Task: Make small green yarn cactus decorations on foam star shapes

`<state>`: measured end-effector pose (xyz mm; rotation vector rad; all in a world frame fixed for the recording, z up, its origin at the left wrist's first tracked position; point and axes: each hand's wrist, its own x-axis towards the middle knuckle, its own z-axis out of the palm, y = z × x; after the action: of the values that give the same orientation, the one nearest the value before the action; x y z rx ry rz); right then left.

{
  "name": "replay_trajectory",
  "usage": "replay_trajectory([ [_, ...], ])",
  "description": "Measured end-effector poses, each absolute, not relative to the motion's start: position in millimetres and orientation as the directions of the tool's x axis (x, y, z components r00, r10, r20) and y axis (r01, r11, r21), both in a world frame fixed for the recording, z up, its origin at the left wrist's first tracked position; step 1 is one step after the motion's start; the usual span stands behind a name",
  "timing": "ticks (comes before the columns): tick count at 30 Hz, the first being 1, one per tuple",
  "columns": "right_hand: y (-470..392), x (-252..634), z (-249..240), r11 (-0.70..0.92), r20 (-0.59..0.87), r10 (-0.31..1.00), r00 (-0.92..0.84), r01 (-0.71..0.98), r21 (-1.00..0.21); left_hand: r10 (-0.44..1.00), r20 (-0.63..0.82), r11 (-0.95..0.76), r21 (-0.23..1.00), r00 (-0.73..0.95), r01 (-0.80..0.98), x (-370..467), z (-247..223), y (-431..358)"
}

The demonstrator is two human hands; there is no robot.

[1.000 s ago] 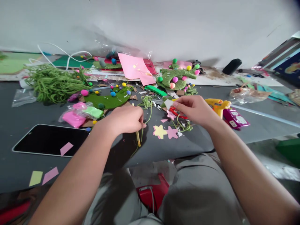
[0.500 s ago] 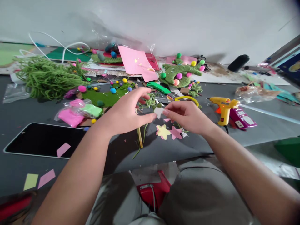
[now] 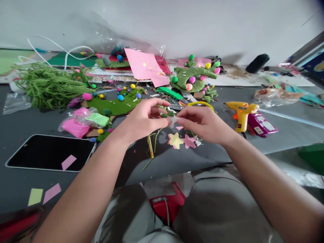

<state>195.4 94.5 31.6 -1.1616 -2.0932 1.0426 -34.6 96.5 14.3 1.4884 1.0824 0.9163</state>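
A small white paper star is held up over the table between my two hands, partly covered by fingertips. My right hand pinches its right edge between thumb and fingers. My left hand has its thumb tip at the star's left edge, with the index finger arched above. Small dark green bits show just behind the star; whether they touch it I cannot tell. Below on the table lie a yellow paper star, with pink paper under its edge, and a pink paper star.
At the right are a yellow glue gun and a purple packet. A green cutter lies beyond my hands. Green yarn, a felt shape with pompoms and a phone are at the left. A yarn-wrapped crescent lies behind.
My left hand has moved slightly right, bringing its thumb to the white star's edge. The right hand still pinches the star. The view has shifted a little.
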Motion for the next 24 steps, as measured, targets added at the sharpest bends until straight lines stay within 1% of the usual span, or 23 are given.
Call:
replay_trajectory([
  [5, 93.6, 192.3, 32.6, 0.325, 0.104, 0.887, -0.450, 0.448, -0.833, 0.962, 0.012, -0.054, 0.988, 0.274, 0.147, -27.3, 14.9, 96.7],
  [7, 94.2, 191.7, 32.4, 0.295, 0.112, 0.910, -0.400, 0.435, -0.851, 0.974, 0.029, -0.060, 0.990, 0.227, 0.128, -27.4, 15.1, 98.5],
  [9, 95.2, 191.7, 31.3, 0.292, 0.128, 0.922, -0.366, 0.438, -0.850, 0.988, 0.069, -0.086, 0.988, 0.136, 0.129, -30.5, 13.5, 102.1],
  [11, 95.6, 191.5, 29.1, 0.364, 0.151, 0.886, -0.438, 0.458, -0.811, 0.992, 0.121, -0.123, 0.977, 0.022, 0.177, -36.2, 9.9, 107.0],
  [13, 94.5, 189.5, 26.0, 0.488, 0.146, 0.787, -0.599, 0.460, -0.742, 0.986, 0.156, -0.138, 0.964, -0.064, 0.228, -42.5, 5.7, 111.4],
  [14, 93.3, 187.3, 24.0, 0.540, 0.128, 0.729, -0.672, 0.451, -0.710, 0.984, 0.162, -0.138, 0.960, -0.080, 0.243, -45.0, 3.8, 113.0],
  [16, 90.0, 180.6, 19.3, 0.610, 0.091, 0.649, -0.756, 0.445, -0.655, 0.984, 0.160, -0.137, 0.957, -0.073, 0.254, -47.9, 1.6, 114.4],
  [20, 84.9, 164.0, 9.0, 0.674, 0.042, 0.585, -0.810, 0.457, -0.580, 0.981, 0.183, -0.159, 0.947, -0.062, 0.279, -46.2, 4.1, 112.0],
  [24, 85.1, 153.7, 3.3, 0.698, -0.013, 0.549, -0.836, 0.467, -0.542, 0.984, 0.165, -0.141, 0.954, -0.073, 0.264, -43.7, 12.0, 108.4],
])
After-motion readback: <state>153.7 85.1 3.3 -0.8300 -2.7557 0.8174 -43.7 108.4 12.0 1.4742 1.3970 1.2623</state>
